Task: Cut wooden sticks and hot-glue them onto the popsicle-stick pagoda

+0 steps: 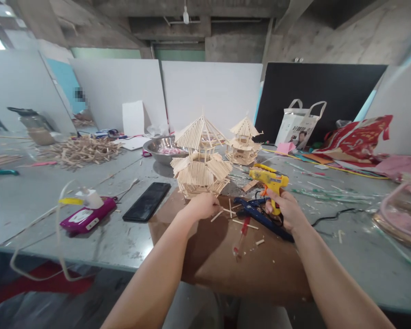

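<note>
My right hand (287, 208) grips a yellow hot glue gun (270, 179) by its handle, its nozzle aimed left toward a model pavilion (202, 171) built of thin wooden sticks. At the foot of this pavilion is my left hand (203, 205), fingers curled together; what they pinch, if anything, is hidden. A short stick (217, 216) lies or juts out just by its fingertips. Several loose sticks (245, 224) are scattered on the brown board (226, 269) below. Dark blue pliers-like cutters (263, 220) rest beside my right hand.
A second, smaller stick pavilion (244, 141) stands behind. To the left are a black phone (146, 201), a purple power strip (87, 217) with a white plug, a metal bowl (164, 157) and a stick pile (84, 151). A white bag (296, 125) stands back right.
</note>
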Motion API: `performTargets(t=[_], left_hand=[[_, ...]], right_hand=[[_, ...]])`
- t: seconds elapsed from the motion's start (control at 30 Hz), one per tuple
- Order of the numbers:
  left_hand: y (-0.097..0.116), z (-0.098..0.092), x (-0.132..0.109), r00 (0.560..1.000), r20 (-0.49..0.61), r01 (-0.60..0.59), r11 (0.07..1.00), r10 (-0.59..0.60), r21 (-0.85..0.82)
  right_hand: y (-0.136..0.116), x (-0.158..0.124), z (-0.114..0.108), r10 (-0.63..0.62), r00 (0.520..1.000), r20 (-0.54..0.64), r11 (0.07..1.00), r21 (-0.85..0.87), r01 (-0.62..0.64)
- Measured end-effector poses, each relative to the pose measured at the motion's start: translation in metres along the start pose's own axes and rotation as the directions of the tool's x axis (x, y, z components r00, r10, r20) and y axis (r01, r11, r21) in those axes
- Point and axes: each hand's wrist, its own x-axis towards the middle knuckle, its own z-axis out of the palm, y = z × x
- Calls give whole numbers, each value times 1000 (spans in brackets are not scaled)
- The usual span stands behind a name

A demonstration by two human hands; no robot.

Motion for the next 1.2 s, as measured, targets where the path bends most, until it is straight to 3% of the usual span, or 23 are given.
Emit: performTargets(t=[0.17,0.3,0.43,0.57,0.67,0.87,1.03,1.2], left_hand=[[-9,-9,-3,988,-154,10,994,-26,-105],[-8,-6,1,964,-256,8,968,-74,-250],[-4,6,8,953,-284,48,979,-103,-196],[0,17,11,946,-254,196,979,-202,-48],[5,22,9,951,-227,221,975,-210,25],[18,25,6,954,-251,205,968,-166,142],[32,33,6,986,-156,-30,985,57,170],[43,45,10,984,-164,101,976,-69,194]], right_hand=[[0,-1,0,35,999,24,999,-36,-34],[2,-1,-2,57,998,13,996,-67,-56],[3,0,-4,16,1000,-12,999,-45,-16],[2,0,-5,12,1000,-10,999,-41,-13],[4,1,-6,-12,1000,-3,1000,-22,12],[4,2,-6,-9,1000,14,1000,-4,9],[1,0,-3,6,1000,12,1000,0,-6],[1,0,-1,12,1000,16,1000,-16,-12]])
